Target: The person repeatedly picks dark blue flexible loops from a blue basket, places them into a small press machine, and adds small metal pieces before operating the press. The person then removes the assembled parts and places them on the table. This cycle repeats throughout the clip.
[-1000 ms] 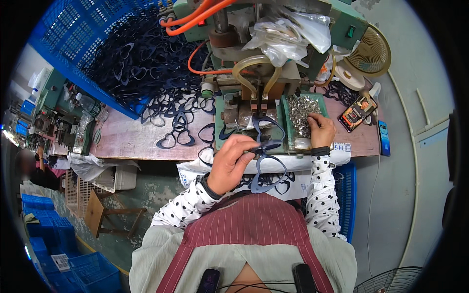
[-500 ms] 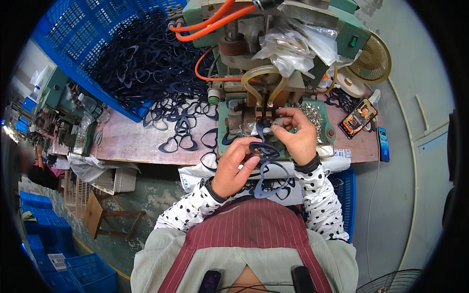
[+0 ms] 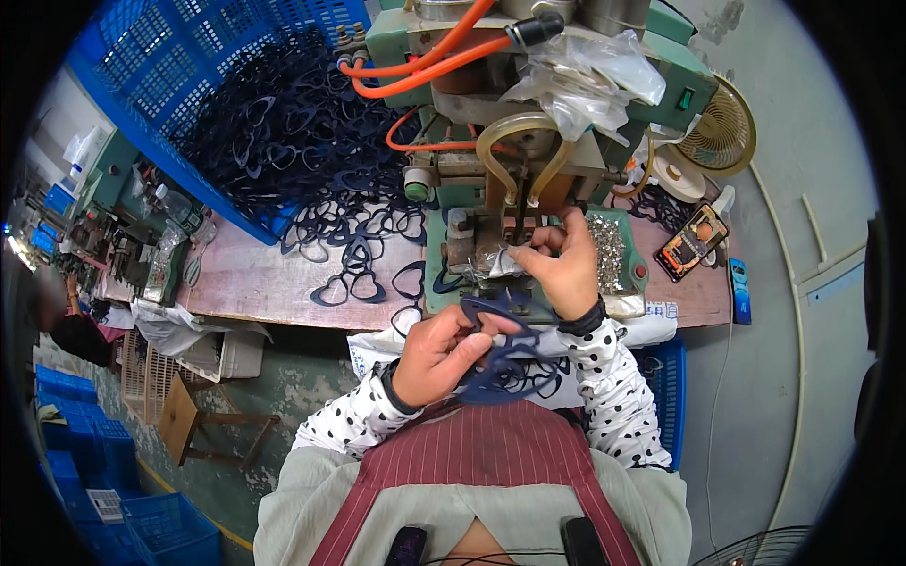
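My left hand [image 3: 439, 354] is closed around dark blue, heart-shaped open frames [image 3: 495, 382], held in front of the green press. Motion smears these pieces, so I cannot tell how many there are. At the press head my right hand [image 3: 566, 269] bends its thumb and fingers together. Whatever sits between those fingertips is hidden. Beside them, crumpled silvery wrapping [image 3: 503, 262] covers part of the tool of the press [image 3: 517, 212]. A heap of small shiny metal parts [image 3: 604, 250] lies just right of my right hand.
A large blue crate [image 3: 142, 132] heaped with dark blue pieces tips toward the table [image 3: 241, 292]; several loose frames [image 3: 354, 269] lie there. Orange hoses [image 3: 425, 80] cross above. At the right are two phones [image 3: 694, 243] and a fan [image 3: 722, 127]. A wooden stool [image 3: 184, 420] stands lower left.
My left hand has drawn back toward my body with the blue frames, away from the press. My right hand has stayed by the press head, its fingers closing in slightly.
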Motion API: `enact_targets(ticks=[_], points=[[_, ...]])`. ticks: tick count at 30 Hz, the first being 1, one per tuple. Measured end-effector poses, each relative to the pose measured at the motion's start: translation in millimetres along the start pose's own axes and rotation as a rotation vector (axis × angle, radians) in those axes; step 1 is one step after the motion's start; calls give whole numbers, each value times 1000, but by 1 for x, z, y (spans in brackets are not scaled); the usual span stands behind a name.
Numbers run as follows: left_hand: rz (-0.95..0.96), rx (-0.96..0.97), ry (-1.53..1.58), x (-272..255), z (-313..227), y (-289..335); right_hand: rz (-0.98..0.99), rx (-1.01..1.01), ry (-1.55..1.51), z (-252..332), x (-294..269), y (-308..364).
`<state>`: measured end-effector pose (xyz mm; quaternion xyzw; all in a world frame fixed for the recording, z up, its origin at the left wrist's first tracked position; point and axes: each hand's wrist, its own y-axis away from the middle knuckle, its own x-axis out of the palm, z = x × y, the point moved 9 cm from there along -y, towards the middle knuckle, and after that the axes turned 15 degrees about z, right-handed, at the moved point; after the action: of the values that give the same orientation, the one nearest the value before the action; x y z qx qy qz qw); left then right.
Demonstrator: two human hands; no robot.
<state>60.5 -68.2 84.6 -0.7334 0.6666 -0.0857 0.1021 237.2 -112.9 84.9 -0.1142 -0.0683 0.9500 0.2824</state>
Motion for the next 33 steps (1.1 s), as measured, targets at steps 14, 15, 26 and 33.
enact_targets(ticks=[14,15,26,33], points=[[12,-482,778,31,69,-29,-172,-29,-4,-53,-87,26],[2,-476,800,33,66,-31,-183,-25,-7,-59,-90,28],[-164,-419,756,30,63,-33,60,-446,681,60,-7,56],[-56,-264,966,33,52,-34,279,-581,645,80,6,59]])
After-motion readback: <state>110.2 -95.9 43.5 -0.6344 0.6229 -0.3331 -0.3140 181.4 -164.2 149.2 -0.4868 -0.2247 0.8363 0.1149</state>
